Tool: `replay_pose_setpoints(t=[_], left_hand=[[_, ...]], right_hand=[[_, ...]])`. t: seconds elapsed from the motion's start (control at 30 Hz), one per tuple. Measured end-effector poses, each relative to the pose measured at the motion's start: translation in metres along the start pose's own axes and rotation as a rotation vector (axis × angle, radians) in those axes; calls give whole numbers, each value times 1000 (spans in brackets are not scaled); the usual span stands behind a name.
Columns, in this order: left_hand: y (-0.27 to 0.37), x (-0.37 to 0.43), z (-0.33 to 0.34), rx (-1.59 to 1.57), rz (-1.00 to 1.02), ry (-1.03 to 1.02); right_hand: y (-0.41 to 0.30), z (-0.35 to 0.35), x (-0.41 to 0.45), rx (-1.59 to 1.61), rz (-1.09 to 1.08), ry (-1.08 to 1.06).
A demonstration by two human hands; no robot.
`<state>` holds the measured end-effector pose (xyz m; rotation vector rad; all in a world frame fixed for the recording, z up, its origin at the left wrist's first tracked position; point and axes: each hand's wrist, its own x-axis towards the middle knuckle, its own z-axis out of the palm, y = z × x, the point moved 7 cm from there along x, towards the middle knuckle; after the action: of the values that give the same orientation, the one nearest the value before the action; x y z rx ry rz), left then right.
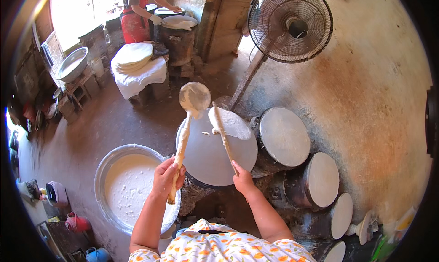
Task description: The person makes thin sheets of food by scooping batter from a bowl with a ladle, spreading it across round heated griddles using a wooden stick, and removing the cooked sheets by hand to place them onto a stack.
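Observation:
My left hand (168,175) grips the batter-smeared handle of a ladle (194,96), its round bowl raised over the far left edge of a round steamer top (219,159). Batter clings to the ladle's neck. In my right hand (243,179) is a thin stick (224,142), slanting away over the same steamer top. Pale batter or dough coats the stick's far half. Beside it on the far right of the top lies a glossy whitish patch (235,123); whether it is wet batter or a thin sheet I cannot tell. A basin of white batter (132,190) stands at my left.
Several more round steamers (284,136) curve away to my right. A pedestal fan (291,25) stands beyond them. At the far left, a stack of white sheets (133,56) rests on a cloth-covered stand, near a metal basin (72,64). A person in a red apron (135,27) works behind it.

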<state>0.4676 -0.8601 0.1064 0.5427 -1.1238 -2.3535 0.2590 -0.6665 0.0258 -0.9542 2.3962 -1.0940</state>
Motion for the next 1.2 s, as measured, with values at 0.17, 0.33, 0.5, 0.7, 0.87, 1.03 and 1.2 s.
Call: replay_pose_setpoints(t=[0.17, 0.33, 0.5, 0.7, 0.87, 1.03, 1.2], left_hand=[[-10, -7, -12, 211, -34, 37], [-18, -14, -14, 275, -66, 55], [-14, -18, -11, 169, -119, 71], [12, -32, 12, -130, -5, 3], [-4, -34, 10, 94, -19, 70], [-12, -39, 25, 105, -35, 115], [-6, -68, 6, 76, 17, 210]], right_hand=[[-22, 7, -33, -101, -120, -71], [14, -28, -53, 11, 15, -36], [39, -45, 8, 33, 122, 131], [8, -1, -16, 106, 2, -267], [9, -30, -42, 87, -12, -283], [36, -38, 27, 100, -78, -12], [0, -33, 6, 192, 76, -432]])
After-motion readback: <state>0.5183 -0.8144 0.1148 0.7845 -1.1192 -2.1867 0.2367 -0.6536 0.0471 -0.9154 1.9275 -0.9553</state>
